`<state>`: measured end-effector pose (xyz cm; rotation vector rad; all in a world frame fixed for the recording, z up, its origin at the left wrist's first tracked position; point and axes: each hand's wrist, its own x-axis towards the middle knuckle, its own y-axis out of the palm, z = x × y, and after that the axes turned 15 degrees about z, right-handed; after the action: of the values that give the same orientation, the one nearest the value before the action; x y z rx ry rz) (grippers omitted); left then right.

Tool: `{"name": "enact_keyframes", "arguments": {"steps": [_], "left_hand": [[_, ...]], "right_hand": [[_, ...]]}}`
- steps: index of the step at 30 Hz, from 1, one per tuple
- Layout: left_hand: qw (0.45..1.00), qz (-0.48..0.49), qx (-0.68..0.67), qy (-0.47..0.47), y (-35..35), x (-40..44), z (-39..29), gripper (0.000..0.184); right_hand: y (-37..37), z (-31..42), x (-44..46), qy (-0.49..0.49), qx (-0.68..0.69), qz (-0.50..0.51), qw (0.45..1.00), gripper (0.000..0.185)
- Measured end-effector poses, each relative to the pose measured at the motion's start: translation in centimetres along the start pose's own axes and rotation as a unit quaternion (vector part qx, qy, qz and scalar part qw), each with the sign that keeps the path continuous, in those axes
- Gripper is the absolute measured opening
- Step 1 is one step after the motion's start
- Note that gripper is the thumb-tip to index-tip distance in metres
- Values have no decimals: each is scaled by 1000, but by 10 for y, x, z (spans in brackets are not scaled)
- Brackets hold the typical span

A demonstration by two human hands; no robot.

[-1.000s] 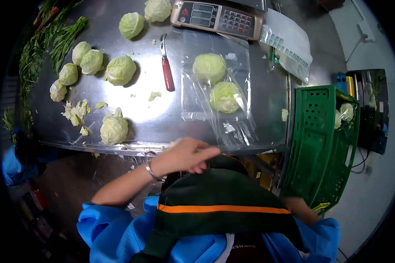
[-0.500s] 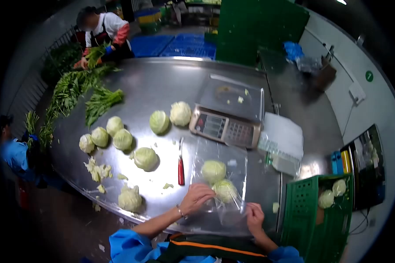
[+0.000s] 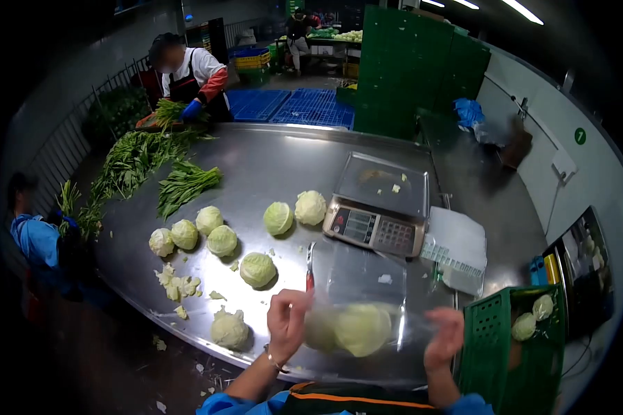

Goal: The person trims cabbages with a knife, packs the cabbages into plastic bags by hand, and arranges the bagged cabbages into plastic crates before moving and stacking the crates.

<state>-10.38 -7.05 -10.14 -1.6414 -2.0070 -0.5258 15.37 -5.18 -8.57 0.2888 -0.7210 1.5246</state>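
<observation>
In the head view, a clear plastic bag (image 3: 406,324) with two pale green cabbages (image 3: 363,330) in it stretches between my hands at the table's near side, blurred by motion. My left hand (image 3: 289,319) is closed on the bag's left side, its fingertips curled in. At the other side my right hand (image 3: 444,337) pinches the bag's right end. A knife with a red handle (image 3: 309,278) lies just beyond my left hand, its handle partly hidden. Left of that hand sit a loose cabbage (image 3: 229,329) and another cabbage (image 3: 258,270).
Several more cabbages (image 3: 221,241) and leafy greens (image 3: 187,185) lie on the metal table (image 3: 270,166). A scale (image 3: 377,214) and a stack of white sheets (image 3: 457,242) stand right. A green crate (image 3: 488,346) holds bagged cabbages. Two co-workers (image 3: 201,76) stand at the left.
The bagged cabbages have gone from one behind the other to side by side. My hands have risen and spread farther apart with the bag. The view has tilted upward.
</observation>
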Motion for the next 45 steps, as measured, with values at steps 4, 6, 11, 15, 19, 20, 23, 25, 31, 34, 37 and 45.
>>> {"name": "enact_keyframes", "arguments": {"steps": [4,6,11,15,19,20,23,25,31,34,37,45], "left_hand": [[998,22,49,-33,-9,-25,-13,11],[991,13,122,-48,-19,-35,0,12],[978,-45,90,-183,-14,-53,34,19],[952,-87,108,-271,-14,-80,56,23],[918,-70,151,-360,-11,-126,48,27],[912,-67,141,-379,-9,-130,39,28],[867,-46,85,-488,-14,-168,39,32],[833,-38,57,-548,-14,-186,33,34],[815,0,66,-576,-19,-208,36,39],[824,163,378,-388,-21,-186,35,20],[747,394,495,-202,-29,-154,38,57],[735,593,170,-282,-71,-116,96,97]], "right_hand": [[24,-12,-5,59,68,21,996,17],[43,-13,-14,53,164,-53,984,17],[68,-50,-17,257,224,-29,940,22],[85,-80,-46,340,141,4,930,25],[83,-127,-96,332,38,60,941,32],[81,-128,-104,345,30,75,935,33],[71,-115,-118,495,94,164,848,35],[69,-124,-138,526,78,223,817,37],[64,-154,-170,512,9,514,688,34],[76,-154,-148,435,-149,570,681,30],[73,-139,-141,421,-169,571,685,27],[78,-132,-143,85,6,575,814,66]]}}
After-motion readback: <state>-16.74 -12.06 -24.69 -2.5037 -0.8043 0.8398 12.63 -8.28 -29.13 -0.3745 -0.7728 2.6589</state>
